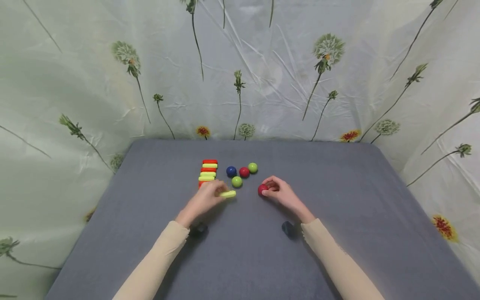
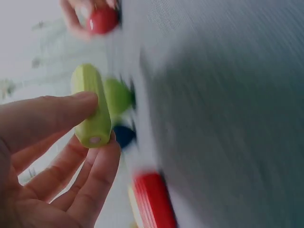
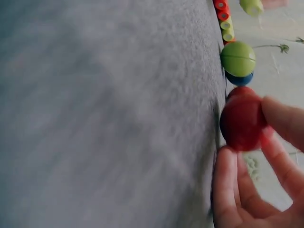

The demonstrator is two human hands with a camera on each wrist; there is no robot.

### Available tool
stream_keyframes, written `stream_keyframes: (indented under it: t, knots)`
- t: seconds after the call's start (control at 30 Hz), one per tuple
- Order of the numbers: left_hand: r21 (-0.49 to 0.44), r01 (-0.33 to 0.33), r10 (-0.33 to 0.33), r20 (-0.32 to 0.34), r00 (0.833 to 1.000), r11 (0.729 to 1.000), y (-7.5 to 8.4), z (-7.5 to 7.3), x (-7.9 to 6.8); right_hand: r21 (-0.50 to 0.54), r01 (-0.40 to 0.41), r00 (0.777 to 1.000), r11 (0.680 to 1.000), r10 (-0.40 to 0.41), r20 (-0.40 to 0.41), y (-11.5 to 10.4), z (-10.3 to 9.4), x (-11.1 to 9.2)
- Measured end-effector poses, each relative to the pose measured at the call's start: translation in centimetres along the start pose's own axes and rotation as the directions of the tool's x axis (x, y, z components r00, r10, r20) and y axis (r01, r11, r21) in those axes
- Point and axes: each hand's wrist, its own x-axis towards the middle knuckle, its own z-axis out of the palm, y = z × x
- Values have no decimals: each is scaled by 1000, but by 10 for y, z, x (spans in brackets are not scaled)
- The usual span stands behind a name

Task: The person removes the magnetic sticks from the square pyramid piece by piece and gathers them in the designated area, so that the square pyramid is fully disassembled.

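Observation:
Between thumb and fingers, my left hand [image 1: 206, 196] pinches a yellow-green ribbed rod [image 2: 97, 127], which has a small round metallic spot in its end. My right hand [image 1: 286, 198] holds a red ball [image 3: 242, 124] by its sides, low over the cloth; I cannot tell whether the ball touches it. Left of centre lies a row of red and yellow-green rods [image 1: 208, 170], its near end partly hidden by my left hand. Between the hands and farther back sit a blue ball [image 1: 231, 171], a second red ball [image 1: 244, 172] and two green balls [image 1: 236, 181].
A grey cloth-covered table [image 1: 240, 258] lies under everything. Behind it and at both sides hangs a pale curtain [image 1: 277, 79] printed with flowers. Dark objects [image 1: 288, 229] show beneath both wrists.

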Motion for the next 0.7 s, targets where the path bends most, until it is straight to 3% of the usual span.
stream_keyframes:
  t: [0.13, 0.27, 0.47, 0.7]
  knots:
    - [29, 45, -44, -38, 998, 999, -21, -18, -13, -26, -38, 998, 999, 37, -48, -2, 4, 10]
    - [64, 110, -106, -61, 992, 992, -34, -25, -18, -38, -51, 995, 998, 47, -93, 6, 7, 25]
    - [79, 165, -159, -74, 984, 983, -40, -25, -18, -53, -64, 991, 997, 57, -122, 2, 10, 34]
    - [87, 181, -173, -87, 981, 980, -39, -25, -20, -27, -43, 990, 999, 39, -134, 3, 14, 40]
